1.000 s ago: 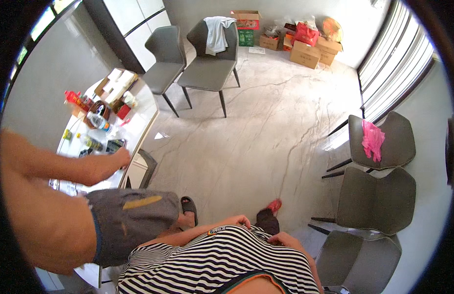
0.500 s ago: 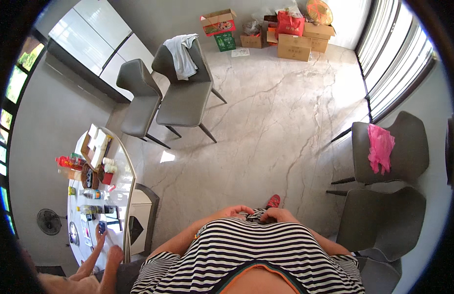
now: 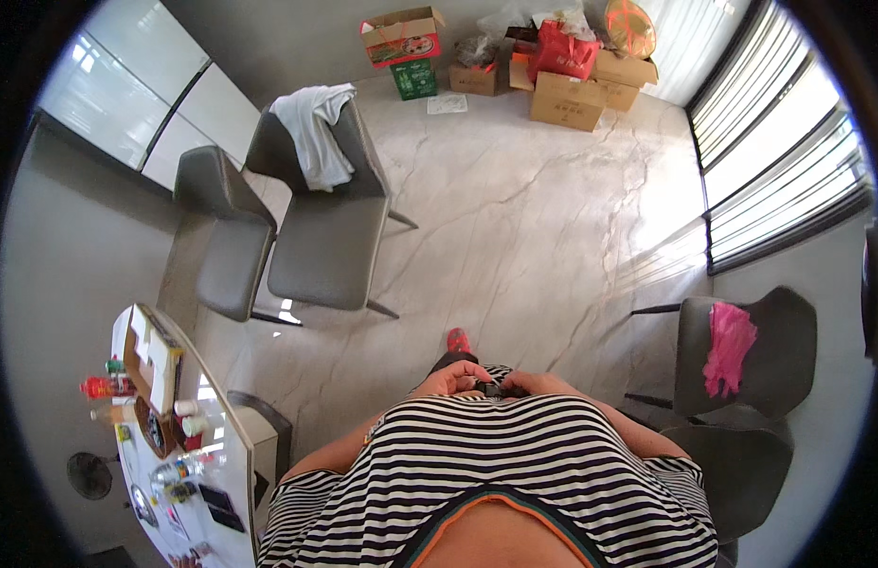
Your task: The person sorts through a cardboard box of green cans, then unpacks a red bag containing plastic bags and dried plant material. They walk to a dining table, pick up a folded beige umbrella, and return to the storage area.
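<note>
At my waist, in front of the black-and-white striped shirt (image 3: 515, 454), both hands meet. My left hand (image 3: 448, 381) has its fingers bent and closed at one side of a small black object (image 3: 491, 389). On the other side, my right hand (image 3: 541, 383) is closed against the same object, its fingertips partly hidden. What the black thing is, I cannot make out; it looks like a strap or buckle. Below the hands, the shirt hides the rest. One red shoe (image 3: 458, 341) shows on the floor ahead of my left hand.
A white table (image 3: 232, 445) with bottles, a basket and a phone-like dark slab (image 3: 221, 506) stands at left. Grey chairs (image 3: 330, 246) are ahead left; others, one holding a pink plastic bag (image 3: 731, 348), line the right. Cardboard boxes (image 3: 567, 102) sit by the far wall.
I have moved forward: the chairs and table sit lower in view. Another foot is now ahead. The other person at the table has mostly left the picture. The black object between my hands shows more.
</note>
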Action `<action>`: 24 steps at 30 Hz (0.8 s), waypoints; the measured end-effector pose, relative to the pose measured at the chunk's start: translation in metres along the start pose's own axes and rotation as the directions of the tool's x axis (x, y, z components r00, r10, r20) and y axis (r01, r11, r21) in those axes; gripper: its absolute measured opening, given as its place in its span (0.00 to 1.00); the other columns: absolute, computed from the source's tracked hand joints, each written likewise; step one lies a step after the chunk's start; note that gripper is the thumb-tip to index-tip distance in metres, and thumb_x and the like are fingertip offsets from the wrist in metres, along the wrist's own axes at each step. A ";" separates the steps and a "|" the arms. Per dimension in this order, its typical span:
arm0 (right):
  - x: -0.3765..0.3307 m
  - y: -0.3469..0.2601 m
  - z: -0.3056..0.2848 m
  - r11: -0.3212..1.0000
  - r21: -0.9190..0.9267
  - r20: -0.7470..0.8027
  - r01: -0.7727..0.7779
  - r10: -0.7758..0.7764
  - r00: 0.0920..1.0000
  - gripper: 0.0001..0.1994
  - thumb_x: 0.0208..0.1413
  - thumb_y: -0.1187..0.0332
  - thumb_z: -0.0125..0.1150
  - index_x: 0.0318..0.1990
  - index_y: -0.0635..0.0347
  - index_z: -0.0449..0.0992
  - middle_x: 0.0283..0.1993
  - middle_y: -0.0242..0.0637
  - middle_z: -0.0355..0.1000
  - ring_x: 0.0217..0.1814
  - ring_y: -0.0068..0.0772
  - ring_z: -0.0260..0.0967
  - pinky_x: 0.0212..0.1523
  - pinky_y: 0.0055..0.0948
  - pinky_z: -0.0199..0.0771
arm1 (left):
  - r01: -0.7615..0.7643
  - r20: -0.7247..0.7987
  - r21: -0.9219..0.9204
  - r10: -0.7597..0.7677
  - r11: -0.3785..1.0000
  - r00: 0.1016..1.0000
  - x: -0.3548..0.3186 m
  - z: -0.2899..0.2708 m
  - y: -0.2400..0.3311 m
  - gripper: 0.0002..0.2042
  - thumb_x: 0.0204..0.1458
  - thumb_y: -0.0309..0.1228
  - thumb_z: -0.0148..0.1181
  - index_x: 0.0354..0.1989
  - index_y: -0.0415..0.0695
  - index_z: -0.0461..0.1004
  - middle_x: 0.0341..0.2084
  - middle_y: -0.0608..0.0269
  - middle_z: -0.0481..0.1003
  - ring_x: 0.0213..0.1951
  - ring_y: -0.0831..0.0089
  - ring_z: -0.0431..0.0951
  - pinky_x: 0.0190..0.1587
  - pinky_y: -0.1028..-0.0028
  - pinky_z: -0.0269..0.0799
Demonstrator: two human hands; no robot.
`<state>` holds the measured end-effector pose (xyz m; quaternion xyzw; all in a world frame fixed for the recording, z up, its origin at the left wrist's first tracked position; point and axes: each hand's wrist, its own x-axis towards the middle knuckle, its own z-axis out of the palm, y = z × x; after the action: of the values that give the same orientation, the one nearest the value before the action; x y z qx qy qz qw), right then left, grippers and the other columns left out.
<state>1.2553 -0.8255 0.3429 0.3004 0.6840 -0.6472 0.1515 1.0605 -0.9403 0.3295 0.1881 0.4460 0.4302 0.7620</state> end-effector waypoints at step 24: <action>0.298 -0.132 -0.528 0.987 0.111 0.132 0.117 -0.132 0.983 0.12 0.50 0.69 0.55 0.43 0.62 0.71 0.33 0.31 0.69 0.35 0.20 0.62 0.38 0.21 0.63 | 0.001 -0.047 -0.041 -0.003 0.999 0.999 0.416 -0.125 0.409 0.16 0.50 0.21 0.56 0.47 0.41 0.63 0.33 0.65 0.73 0.35 0.81 0.72 0.42 0.82 0.66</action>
<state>1.0410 -0.2439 0.3313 0.2188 0.6549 -0.7092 0.1422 0.8521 -0.3811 0.3212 0.1619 0.4550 0.4427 0.7555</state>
